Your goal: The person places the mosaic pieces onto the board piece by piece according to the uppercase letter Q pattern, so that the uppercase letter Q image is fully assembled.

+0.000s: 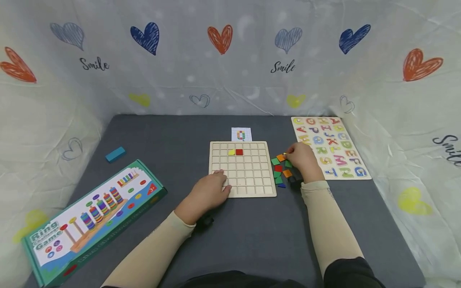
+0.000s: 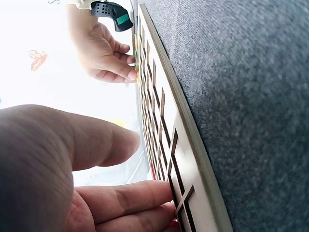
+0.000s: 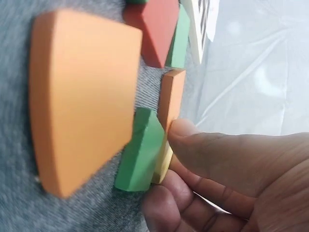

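Note:
A wooden grid board [image 1: 252, 193] lies in the middle, with a yellow tile [image 1: 231, 152] and a red tile [image 1: 239, 152] side by side in its upper part. My left hand [image 1: 209, 191] rests on the board's left side, fingers relaxed and thumb apart. Right of the board, my right hand [image 1: 304, 160] reaches into a loose group of tiles. In the right wrist view, its thumb and fingers pinch a yellow tile [image 3: 165, 162], mostly hidden, against an orange tile [image 3: 171, 94]. A green tile [image 3: 140, 154] and a larger-looking orange tile [image 3: 87, 96] lie close by.
A small pattern card [image 1: 241, 134] touches the board's far edge. An alphabet board [image 1: 345, 176] lies at the right, partly behind my right hand. A Ring Game box [image 1: 97, 216] and a blue block [image 1: 115, 154] are on the left of the grey table [image 1: 169, 132].

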